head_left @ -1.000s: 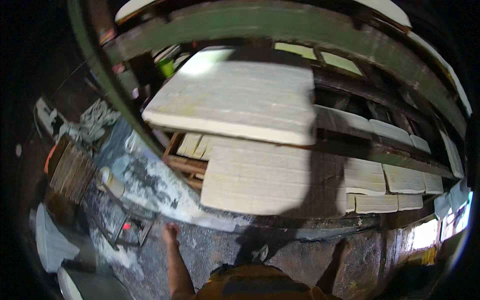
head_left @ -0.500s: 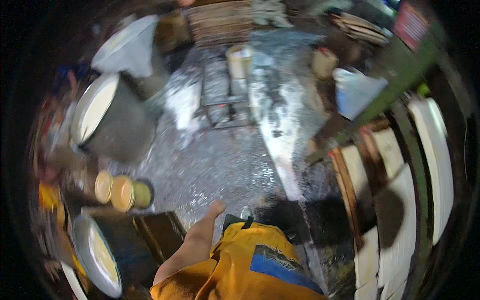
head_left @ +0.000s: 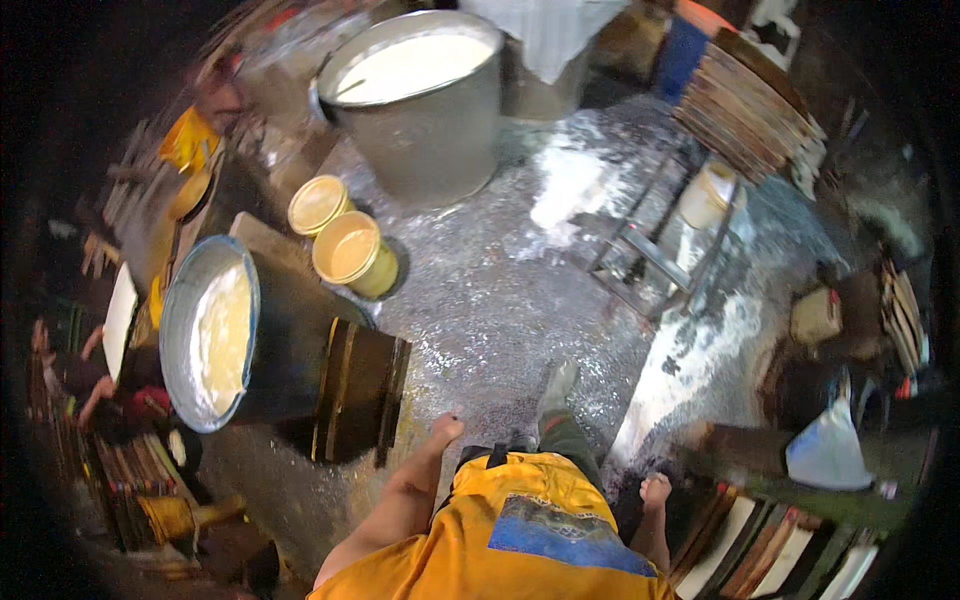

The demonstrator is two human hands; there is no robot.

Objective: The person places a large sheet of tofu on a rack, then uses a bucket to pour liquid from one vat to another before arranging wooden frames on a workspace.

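My left hand [head_left: 448,428] hangs in front of my yellow shirt, its fingers curled closed and nothing visible in it. On my other side, my right hand [head_left: 655,488] is curled into a loose fist, also without anything visible in it. Neither hand touches an object. To the left of my left hand stands a dark brown wooden box or stool [head_left: 362,392]. Beyond that is a wide blue-rimmed tub [head_left: 250,300] holding a pale yellow and white mass. Closest to my right hand are racked boards with white slabs [head_left: 722,545].
Two yellow buckets [head_left: 368,262] stand ahead left, before a large metal vat [head_left: 430,150] of white liquid. A low metal frame [head_left: 645,255] with a pale bucket [head_left: 706,195] sits ahead right. White spills mark the wet floor [head_left: 470,330]. Another person [head_left: 95,390] holds a white board far left.
My view has turned left, so the vat, buckets and tub sit farther right in the picture. My right hand has come into sight, and one foot shows farther forward.
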